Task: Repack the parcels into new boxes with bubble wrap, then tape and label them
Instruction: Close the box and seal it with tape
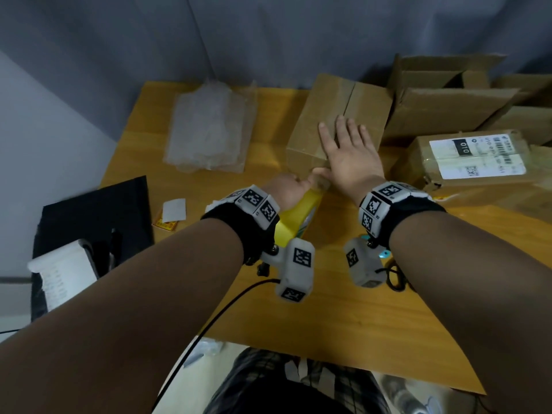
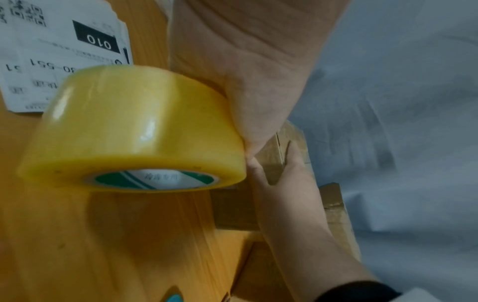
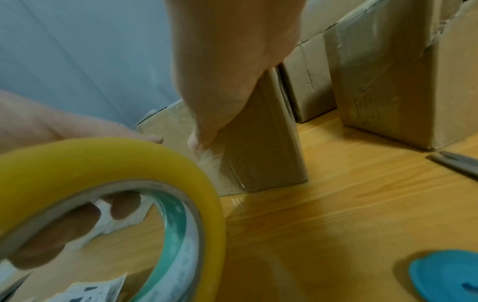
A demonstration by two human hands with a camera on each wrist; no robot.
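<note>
Wooden table [image 1: 343, 318] with boxes [image 1: 337, 121], bubble wrap [image 1: 209, 127].

wrists: black bands [image 1: 242, 231] | white marker cubes [image 1: 298, 268], black-white codes | black cable [image 1: 227, 306] | plaid trousers [image 1: 343, 383]

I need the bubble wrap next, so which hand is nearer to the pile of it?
Left. The left hand grips the tape roll just right of the bubble wrap. The right hand lies flat on the closed box, farther right.

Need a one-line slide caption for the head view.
Right hand flat on closed box; left hand holds yellow tape roll at its near end.
</note>
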